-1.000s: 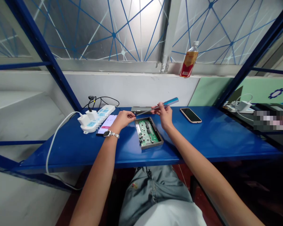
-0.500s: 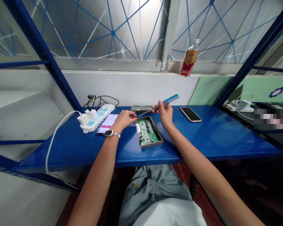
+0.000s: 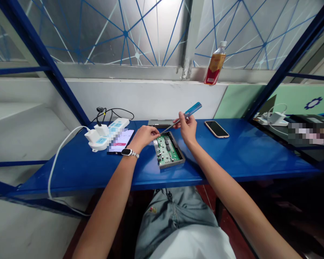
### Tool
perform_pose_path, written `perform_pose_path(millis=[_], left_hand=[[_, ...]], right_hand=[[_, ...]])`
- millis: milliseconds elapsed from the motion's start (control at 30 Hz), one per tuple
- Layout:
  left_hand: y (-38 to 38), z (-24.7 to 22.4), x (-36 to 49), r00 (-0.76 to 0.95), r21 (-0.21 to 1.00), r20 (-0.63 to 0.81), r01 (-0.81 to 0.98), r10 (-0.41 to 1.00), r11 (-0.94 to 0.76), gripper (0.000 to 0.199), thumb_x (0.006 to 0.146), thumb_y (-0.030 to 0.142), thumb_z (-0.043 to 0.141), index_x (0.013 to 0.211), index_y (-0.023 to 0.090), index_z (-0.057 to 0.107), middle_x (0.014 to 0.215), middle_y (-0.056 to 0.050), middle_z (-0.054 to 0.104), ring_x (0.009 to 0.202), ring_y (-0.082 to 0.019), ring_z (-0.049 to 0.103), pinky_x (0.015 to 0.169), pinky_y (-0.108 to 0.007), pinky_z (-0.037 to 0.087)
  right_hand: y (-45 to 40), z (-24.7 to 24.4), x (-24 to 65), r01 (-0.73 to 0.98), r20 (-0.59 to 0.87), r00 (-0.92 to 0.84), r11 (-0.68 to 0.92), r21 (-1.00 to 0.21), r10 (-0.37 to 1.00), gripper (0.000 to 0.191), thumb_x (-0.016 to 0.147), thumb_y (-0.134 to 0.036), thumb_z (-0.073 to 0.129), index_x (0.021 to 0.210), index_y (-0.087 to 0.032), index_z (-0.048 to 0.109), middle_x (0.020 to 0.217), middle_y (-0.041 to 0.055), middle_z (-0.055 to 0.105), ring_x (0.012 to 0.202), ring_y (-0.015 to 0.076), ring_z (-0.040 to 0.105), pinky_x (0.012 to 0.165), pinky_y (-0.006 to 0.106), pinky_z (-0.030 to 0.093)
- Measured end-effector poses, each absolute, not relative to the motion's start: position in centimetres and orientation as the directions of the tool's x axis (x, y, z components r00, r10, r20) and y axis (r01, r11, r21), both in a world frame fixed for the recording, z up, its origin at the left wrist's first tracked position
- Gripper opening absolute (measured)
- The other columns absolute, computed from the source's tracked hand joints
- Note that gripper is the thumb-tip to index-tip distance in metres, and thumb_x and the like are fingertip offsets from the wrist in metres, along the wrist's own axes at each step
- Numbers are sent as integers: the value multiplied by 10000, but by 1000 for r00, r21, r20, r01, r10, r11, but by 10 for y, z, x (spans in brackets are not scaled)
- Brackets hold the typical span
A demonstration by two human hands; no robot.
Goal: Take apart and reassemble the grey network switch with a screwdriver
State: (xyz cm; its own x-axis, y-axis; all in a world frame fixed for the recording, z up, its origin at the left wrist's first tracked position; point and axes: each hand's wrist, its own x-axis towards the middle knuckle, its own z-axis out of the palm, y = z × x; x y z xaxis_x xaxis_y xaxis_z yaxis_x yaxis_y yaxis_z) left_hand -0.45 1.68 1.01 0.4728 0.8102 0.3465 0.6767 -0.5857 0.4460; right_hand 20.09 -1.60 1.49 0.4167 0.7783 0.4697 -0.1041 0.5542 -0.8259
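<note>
A screwdriver [image 3: 193, 109] with a blue handle and a long metal shaft slants down to the left, gripped in my right hand [image 3: 188, 129]. Its tip meets the fingertips of my left hand [image 3: 147, 136], which are pinched together at the far left corner of a metal case. Whatever they pinch is too small to make out. The open metal case [image 3: 172, 165] lies on the blue table, with a green circuit board [image 3: 167, 151] inside it. Behind the case rests a grey metal cover [image 3: 162, 123], partly hidden by my hands.
Left of my hands are a lit phone [image 3: 120, 142] and a white power strip [image 3: 118, 126] with plugs and cables. A dark-screened phone [image 3: 216, 129] lies to the right. A bottle [image 3: 215, 64] stands on the sill. Part of another person's hand shows at the far right.
The view has shifted slightly. My left hand and the screwdriver tip have moved a little to the right relative to the case. My right hand still grips the screwdriver.
</note>
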Motion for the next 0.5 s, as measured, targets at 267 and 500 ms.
perform_pose_path(millis=[267,500], left_hand=[[16,12,-6,456,488,362,651,813,-582,128,828,305,734,862,210,813,831,-75,794,759,-204,700,722,-314,488],[18,10,-6,449,496,362,649,817,-577,111,819,274,738,867,214,818,831,-70,793,764,-205,703,736,-322,497]], right_hand=[[-11,16,210,-128,437,498,562,-817,749,445,863,-636,672,873,-226,500,652,-24,703,469,105,631,472,209,492],[-10,15,211,-128,449,492,572,-810,746,433,868,-622,674,869,-224,505,651,-13,704,459,111,635,460,216,495]])
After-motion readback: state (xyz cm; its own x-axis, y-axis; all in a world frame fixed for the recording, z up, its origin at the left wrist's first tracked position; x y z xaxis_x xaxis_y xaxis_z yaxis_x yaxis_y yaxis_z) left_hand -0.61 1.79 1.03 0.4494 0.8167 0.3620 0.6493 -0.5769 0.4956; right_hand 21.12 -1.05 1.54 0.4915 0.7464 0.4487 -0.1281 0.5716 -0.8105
